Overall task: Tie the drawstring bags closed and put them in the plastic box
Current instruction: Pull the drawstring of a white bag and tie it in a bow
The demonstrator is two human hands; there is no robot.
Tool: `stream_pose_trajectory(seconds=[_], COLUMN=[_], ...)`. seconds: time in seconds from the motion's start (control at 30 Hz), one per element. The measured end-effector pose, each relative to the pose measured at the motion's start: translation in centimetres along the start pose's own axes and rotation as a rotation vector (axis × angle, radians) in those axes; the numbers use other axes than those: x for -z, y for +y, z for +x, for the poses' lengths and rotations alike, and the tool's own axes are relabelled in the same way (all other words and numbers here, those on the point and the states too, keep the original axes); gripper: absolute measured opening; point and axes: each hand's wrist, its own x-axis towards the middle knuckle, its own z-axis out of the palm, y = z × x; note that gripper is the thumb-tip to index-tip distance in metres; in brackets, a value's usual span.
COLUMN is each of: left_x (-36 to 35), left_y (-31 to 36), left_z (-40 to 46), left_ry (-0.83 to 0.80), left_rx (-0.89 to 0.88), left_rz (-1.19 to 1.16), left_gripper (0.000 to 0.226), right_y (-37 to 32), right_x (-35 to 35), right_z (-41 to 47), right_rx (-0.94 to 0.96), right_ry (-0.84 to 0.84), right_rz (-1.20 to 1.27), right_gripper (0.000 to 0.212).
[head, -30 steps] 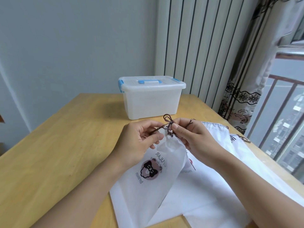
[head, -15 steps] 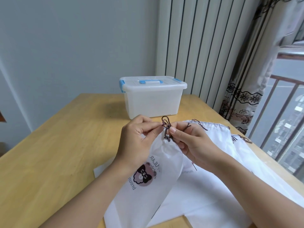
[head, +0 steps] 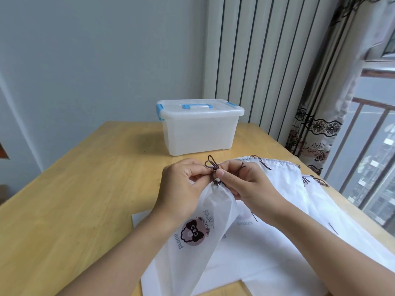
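I am early in the task. My left hand [head: 183,184] and right hand [head: 245,184] both pinch the dark brown drawstring [head: 213,169] at the gathered neck of a white drawstring bag [head: 198,227], each grip closed on cord, with a small loop standing up between them; the bow looks half formed, not yet pulled tight. This bag sits at centre frame, printed with a round logo. More white bags [head: 288,189] lie flat at right on the table [head: 74,199], mouths seemingly untied. The plastic box [head: 198,131], above centre, has its lid on and looks empty.
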Motion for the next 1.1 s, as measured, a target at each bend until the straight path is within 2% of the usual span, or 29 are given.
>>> stream_pose_trajectory(seconds=[0.17,0.27,0.43,0.53,0.73,0.8,0.9,0.97,1.0,1.03,1.1], left_x=[-0.2,-0.3,-0.2,-0.4,-0.3,-0.3,-0.1,-0.1,-0.2,-0.2,-0.4], left_y=[0.8,1.2,0.9,0.7,0.8,1.2,1.6,1.9,1.6,1.5,1.4], left_z=[-0.4,-0.6,-0.7,-0.7,-0.2,-0.1,-0.2,-0.3,-0.3,-0.3,-0.3], left_ry=[-0.136,-0.141,-0.157,-0.145,-0.175,-0.200,-0.288,-0.370,-0.365,-0.319,-0.214], left_rx=[0.224,0.298,0.393,0.422,0.552,0.579,0.711,0.770,0.733,0.664,0.480], left_rz=[-0.244,-0.353,-0.414,-0.425,-0.611,-0.711,-0.849,-0.856,-0.784,-0.667,-0.470], left_gripper=[0.012,0.012,0.016,0.029,0.024,0.015,0.007,0.014,0.021,0.025,0.017], right_y=[0.2,-0.1,-0.2,-0.2,0.7,0.8,1.0,1.2,1.3,1.3,1.1], right_x=[0.1,0.2,0.3,0.3,0.0,-0.2,-0.2,-0.2,-0.2,-0.3,-0.2], right_z=[0.1,0.0,0.0,0.0,0.1,0.1,0.3,0.4,0.4,0.3,0.2], right_rx=[0.017,-0.011,0.002,0.081,0.293,0.288,0.239,0.228,0.226,0.231,0.240], right_ry=[0.020,0.000,-0.023,0.025,0.255,0.276,0.266,0.243,0.225,0.208,0.188], right_rz=[0.003,0.043,0.017,-0.069,-0.368,-0.352,-0.335,-0.372,-0.381,-0.388,-0.385], right_gripper=[0.022,0.018,0.017,0.017,0.013,0.013,0.015,0.016,0.016,0.017,0.018])
